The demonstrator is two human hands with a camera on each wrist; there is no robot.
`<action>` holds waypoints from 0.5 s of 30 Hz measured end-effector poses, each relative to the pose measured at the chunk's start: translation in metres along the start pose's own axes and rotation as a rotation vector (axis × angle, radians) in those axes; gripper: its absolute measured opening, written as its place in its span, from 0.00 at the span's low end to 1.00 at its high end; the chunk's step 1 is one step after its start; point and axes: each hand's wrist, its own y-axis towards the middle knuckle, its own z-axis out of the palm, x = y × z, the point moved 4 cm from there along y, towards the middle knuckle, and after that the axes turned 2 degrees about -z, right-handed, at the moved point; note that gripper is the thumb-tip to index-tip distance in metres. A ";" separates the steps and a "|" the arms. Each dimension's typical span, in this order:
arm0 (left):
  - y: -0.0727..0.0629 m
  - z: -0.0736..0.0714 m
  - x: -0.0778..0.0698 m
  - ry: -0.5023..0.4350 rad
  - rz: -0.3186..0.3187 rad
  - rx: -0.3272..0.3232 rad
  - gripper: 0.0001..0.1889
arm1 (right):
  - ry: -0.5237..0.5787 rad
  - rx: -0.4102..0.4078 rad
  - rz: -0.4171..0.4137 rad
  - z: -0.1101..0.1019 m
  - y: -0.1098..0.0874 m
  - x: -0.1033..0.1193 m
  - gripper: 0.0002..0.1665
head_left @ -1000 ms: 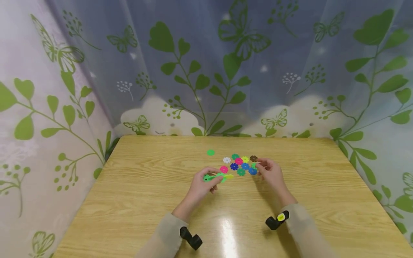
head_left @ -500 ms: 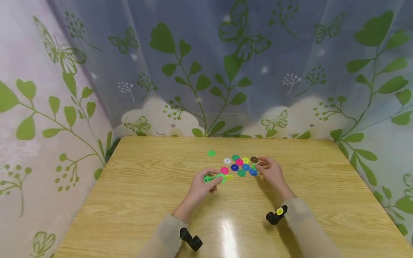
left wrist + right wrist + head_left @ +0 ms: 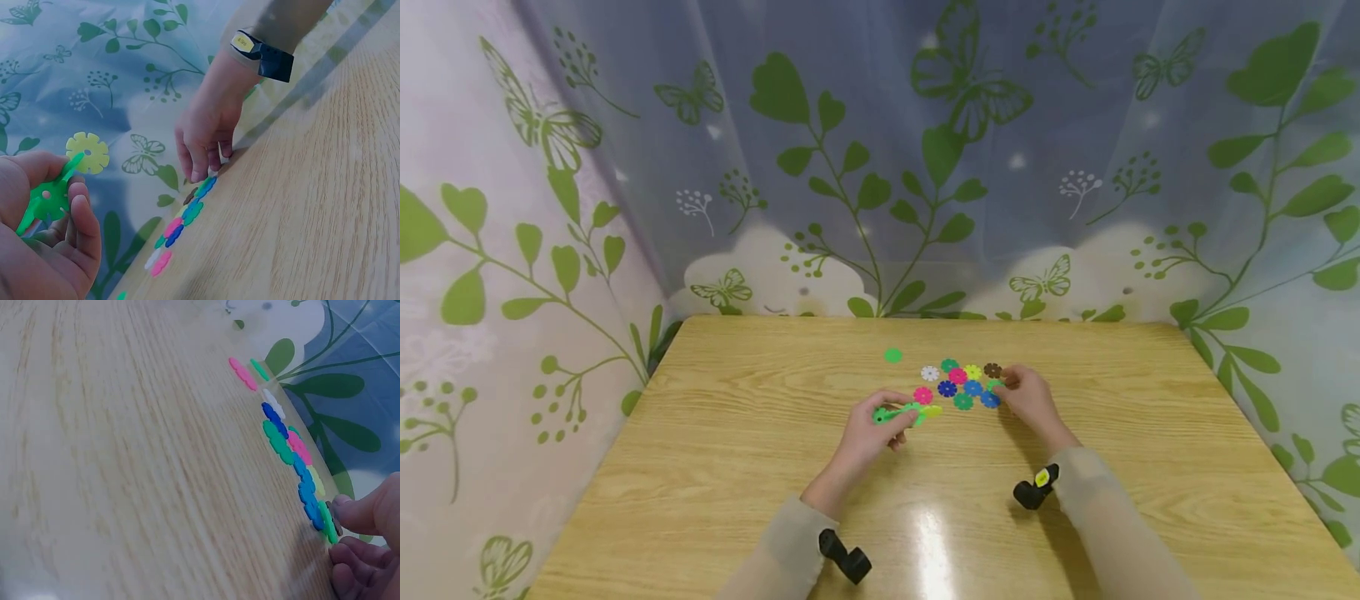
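My left hand point(image 3: 868, 427) grips several joined green notched plastic discs point(image 3: 50, 199) above the table. A yellow notched disc point(image 3: 87, 152) sticks out at one end of them. Past the loose discs' right end, my right hand point(image 3: 1032, 402) reaches down to the tabletop. Its thumb and fingertips pinch the edge of a light green disc point(image 3: 328, 522), beside a brown disc point(image 3: 992, 370) and a blue disc point(image 3: 990, 399). The thumb partly hides the brown disc in the right wrist view.
Flat on the wooden table point(image 3: 737, 483) lie loose discs, among them a white disc point(image 3: 929, 373), a pink disc point(image 3: 922, 395) and a dark blue disc point(image 3: 947, 388). A green disc point(image 3: 892, 356) lies apart at the back. Patterned curtain point(image 3: 880, 167) borders the table.
My right wrist and forearm have shifted slightly forward and turned, while the fingers stay at the light green disc. The left hand keeps its hold on the joined discs, nearly still.
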 end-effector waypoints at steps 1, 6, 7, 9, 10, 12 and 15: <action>0.000 0.000 0.000 -0.002 -0.004 0.002 0.15 | -0.007 0.003 0.001 0.001 0.001 -0.001 0.24; -0.008 0.000 -0.014 0.013 -0.011 -0.003 0.14 | -0.063 0.005 0.000 0.004 0.004 -0.001 0.21; -0.009 0.000 -0.018 0.020 -0.014 -0.006 0.14 | -0.076 0.006 0.001 0.004 0.005 -0.001 0.21; -0.013 0.001 -0.024 0.029 -0.012 -0.010 0.13 | -0.099 0.006 0.011 0.005 0.005 0.000 0.19; -0.015 0.001 -0.026 0.030 -0.007 -0.012 0.13 | -0.109 0.003 0.015 0.005 0.005 0.001 0.19; -0.015 0.001 -0.027 0.028 0.001 -0.013 0.13 | -0.123 -0.002 0.019 0.005 0.004 0.001 0.19; -0.016 0.000 -0.026 0.019 0.011 -0.010 0.13 | -0.119 -0.018 0.022 0.006 0.002 0.000 0.19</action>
